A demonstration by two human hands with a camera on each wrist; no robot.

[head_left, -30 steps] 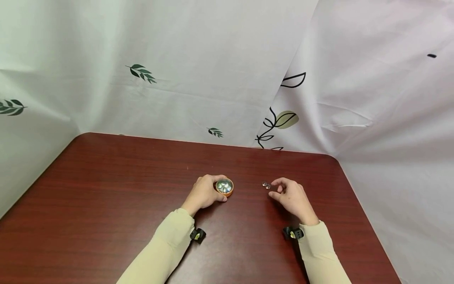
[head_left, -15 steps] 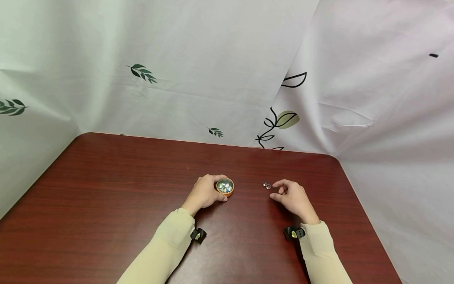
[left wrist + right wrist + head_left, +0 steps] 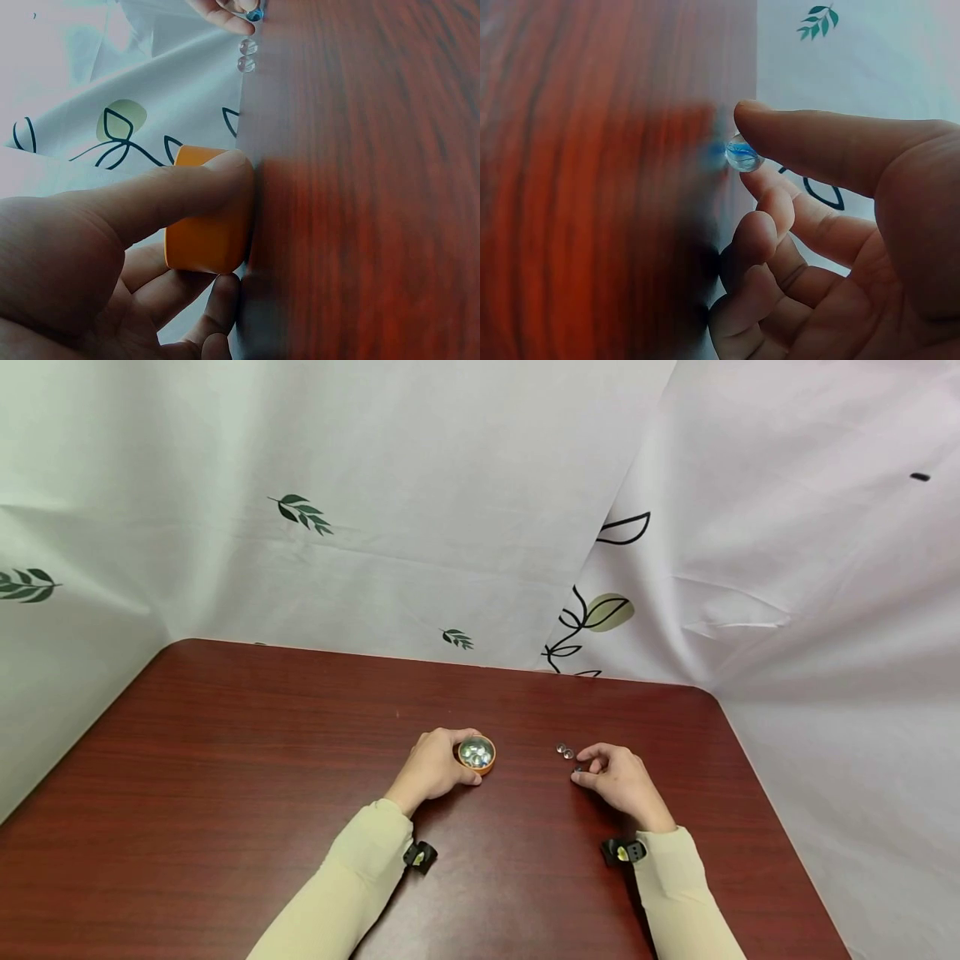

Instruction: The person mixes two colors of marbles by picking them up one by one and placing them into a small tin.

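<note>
Left hand (image 3: 435, 766) grips orange cup (image 3: 202, 244), marbles (image 3: 474, 752) inside. Right hand (image 3: 617, 778) pinches blue-streaked marble (image 3: 742, 155), thumb and finger, at tabletop (image 3: 262, 827), right of cup. Squeeze should be light, even, else it may squirt out toward two clear marbles (image 3: 246, 64) just far-left.

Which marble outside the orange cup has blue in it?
The marble in the right hand, between thumb and finger; its blue swirl shows. The other two marbles, lying side by side, look clear.
</note>
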